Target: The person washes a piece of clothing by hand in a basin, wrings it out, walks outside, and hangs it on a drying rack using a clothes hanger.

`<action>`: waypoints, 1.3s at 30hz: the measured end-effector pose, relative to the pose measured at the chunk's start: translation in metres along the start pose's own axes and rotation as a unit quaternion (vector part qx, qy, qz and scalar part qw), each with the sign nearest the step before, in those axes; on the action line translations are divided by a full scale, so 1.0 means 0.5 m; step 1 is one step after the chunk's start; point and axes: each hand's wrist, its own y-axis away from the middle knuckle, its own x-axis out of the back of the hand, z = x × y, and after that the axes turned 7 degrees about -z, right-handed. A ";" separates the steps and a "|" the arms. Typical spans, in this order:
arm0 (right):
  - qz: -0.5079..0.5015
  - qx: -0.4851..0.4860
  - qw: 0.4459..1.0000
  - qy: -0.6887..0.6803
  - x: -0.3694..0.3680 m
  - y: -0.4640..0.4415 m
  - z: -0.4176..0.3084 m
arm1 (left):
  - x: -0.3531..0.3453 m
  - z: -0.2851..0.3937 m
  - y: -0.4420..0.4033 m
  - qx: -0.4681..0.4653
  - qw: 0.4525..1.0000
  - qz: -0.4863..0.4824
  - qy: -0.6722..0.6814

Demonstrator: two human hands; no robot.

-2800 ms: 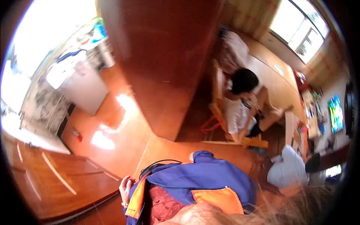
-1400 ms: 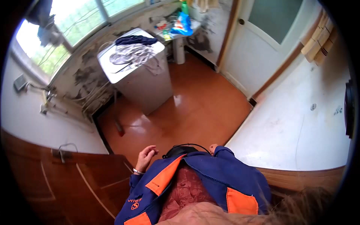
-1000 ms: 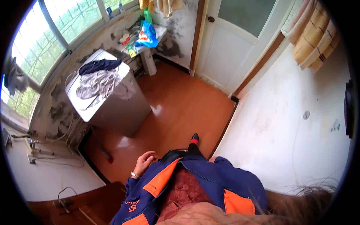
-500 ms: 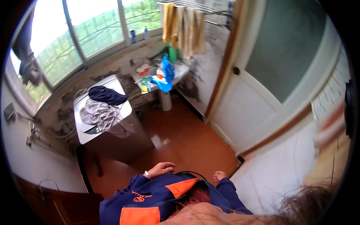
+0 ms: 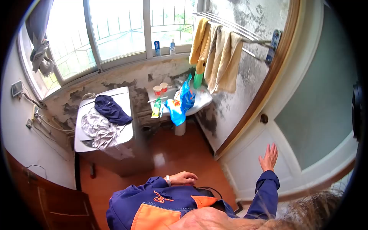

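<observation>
My right hand (image 5: 268,158) is raised in front of the white door (image 5: 245,168), below its round knob (image 5: 264,118), fingers spread and holding nothing. Whether it touches the door, I cannot tell. Near my waist, my left hand (image 5: 183,178) hangs in front of the jacket (image 5: 153,199), with a band on its wrist; its fingers are loosely curved and nothing shows in them. Farther off at the left is a white washing machine (image 5: 124,100), with a dark blue garment (image 5: 111,109) and a pale grey one (image 5: 100,128) lying on top.
A sink (image 5: 203,100) holds a blue plastic bag (image 5: 184,100), two red-and-white cups and a green tube (image 5: 156,107). Towels (image 5: 223,57) hang from a metal rack (image 5: 230,27) beside the door. A brown wooden door (image 5: 57,203) stands at the lower left.
The view has swung toward the white door and sink. My right hand has risen and reached out toward the door, its fingers now spread. My left hand stays near my waist.
</observation>
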 end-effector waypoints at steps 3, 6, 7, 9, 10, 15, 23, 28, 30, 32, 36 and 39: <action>0.082 0.132 0.983 0.097 0.022 -0.204 0.020 | 0.077 0.024 -0.098 -0.003 0.999 0.045 -0.027; 0.059 0.243 0.961 0.118 -0.021 -0.374 0.033 | 0.161 0.041 -0.163 -0.019 0.997 0.080 -0.009; 0.050 0.265 0.958 0.101 -0.030 -0.410 0.037 | 0.183 0.054 -0.177 -0.016 0.994 0.103 -0.018; 0.044 0.288 0.953 0.082 -0.071 -0.482 0.062 | 0.223 0.069 -0.201 -0.009 0.991 0.128 -0.031; 0.086 0.338 0.930 0.114 -0.113 -0.512 0.095 | 0.242 0.076 -0.214 0.001 0.990 0.140 -0.027; 0.086 0.349 0.916 0.177 -0.140 -0.564 0.142 | 0.311 0.098 -0.303 -0.003 0.989 0.142 -0.043; 0.162 0.177 0.951 0.193 -0.218 -0.701 0.328 | 0.318 0.143 -0.367 0.023 0.981 0.182 -0.057; 0.174 0.095 0.969 0.149 -0.270 -0.763 0.483 | 0.268 0.144 -0.393 0.080 0.962 0.262 0.017; 0.161 0.072 0.980 0.096 -0.276 -0.777 0.537 | 0.252 0.156 -0.434 0.093 0.957 0.274 0.016; 0.149 0.059 0.981 0.112 -0.267 -0.782 0.594 | 0.218 0.184 -0.507 0.095 0.957 0.270 0.038; 0.169 0.051 0.980 0.090 -0.279 -0.808 0.728 | 0.139 0.219 -0.684 0.124 0.972 0.199 0.022; 0.177 0.027 0.978 0.109 -0.291 -0.820 0.831 | 0.093 0.247 -0.787 0.134 0.977 0.164 -0.009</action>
